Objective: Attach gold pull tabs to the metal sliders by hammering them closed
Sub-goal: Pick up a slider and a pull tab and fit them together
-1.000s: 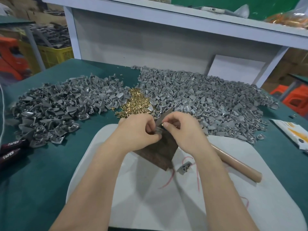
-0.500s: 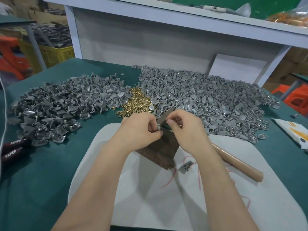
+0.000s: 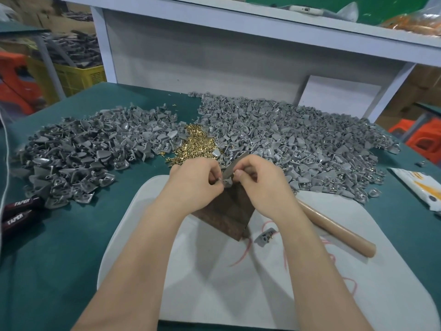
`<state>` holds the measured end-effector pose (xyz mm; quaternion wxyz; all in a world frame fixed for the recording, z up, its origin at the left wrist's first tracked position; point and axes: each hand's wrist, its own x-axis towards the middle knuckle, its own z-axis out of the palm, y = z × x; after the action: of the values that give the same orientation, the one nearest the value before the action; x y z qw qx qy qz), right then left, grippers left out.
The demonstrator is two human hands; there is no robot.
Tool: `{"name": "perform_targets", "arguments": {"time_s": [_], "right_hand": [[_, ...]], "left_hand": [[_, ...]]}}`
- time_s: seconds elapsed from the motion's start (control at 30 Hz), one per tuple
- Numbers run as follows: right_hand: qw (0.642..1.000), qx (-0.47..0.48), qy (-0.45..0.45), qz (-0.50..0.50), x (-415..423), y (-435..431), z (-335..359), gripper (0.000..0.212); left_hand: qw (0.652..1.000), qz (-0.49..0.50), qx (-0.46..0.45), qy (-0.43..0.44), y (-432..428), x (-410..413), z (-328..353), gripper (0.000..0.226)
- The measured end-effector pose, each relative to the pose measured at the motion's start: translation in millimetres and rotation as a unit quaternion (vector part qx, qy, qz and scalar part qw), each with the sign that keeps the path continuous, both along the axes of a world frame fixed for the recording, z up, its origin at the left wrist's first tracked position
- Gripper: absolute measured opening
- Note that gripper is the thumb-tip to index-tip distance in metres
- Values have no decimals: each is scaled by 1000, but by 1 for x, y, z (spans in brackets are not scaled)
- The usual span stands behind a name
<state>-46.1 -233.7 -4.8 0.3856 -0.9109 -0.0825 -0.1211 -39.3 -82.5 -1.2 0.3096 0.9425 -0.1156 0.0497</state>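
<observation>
Both hands meet over a dark wooden block (image 3: pixel 226 217) on a white board (image 3: pixel 214 283). My left hand (image 3: pixel 195 185) and my right hand (image 3: pixel 260 185) pinch a small grey metal slider (image 3: pixel 226 179) between their fingertips; whether a gold tab is in it is hidden by the fingers. A heap of gold pull tabs (image 3: pixel 194 145) lies just behind the hands. A hammer with a wooden handle (image 3: pixel 334 228) lies on the board under my right wrist, its head hidden. One grey slider (image 3: pixel 264 235) with a gold tab lies loose beside the block.
Two big heaps of grey sliders cover the green table, one at the left (image 3: pixel 78 151) and one at the right (image 3: pixel 298 142). Dark handles marked TAPER (image 3: pixel 19 211) lie at the left edge, a printed packet (image 3: pixel 422 187) at the right. A white shelf frame (image 3: pixel 214 56) stands behind.
The hands stay together over the block; the fingers have shifted slightly on the slider. The hammer and loose slider lie unmoved.
</observation>
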Motion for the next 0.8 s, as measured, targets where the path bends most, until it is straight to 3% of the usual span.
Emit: {"name": "perform_targets", "arguments": {"time_s": [0.2, 0.33, 0.8], "right_hand": [[994, -99, -29, 27, -4, 5, 3, 8], [986, -166, -24, 18, -5, 12, 2, 13], [997, -63, 19, -34, -4, 17, 0, 8]], "left_hand": [[1000, -14, 6, 0, 1, 1, 0, 16], [1000, -21, -5, 6, 1, 2, -1, 15], [999, -29, -7, -17, 2, 3, -3, 11]]}}
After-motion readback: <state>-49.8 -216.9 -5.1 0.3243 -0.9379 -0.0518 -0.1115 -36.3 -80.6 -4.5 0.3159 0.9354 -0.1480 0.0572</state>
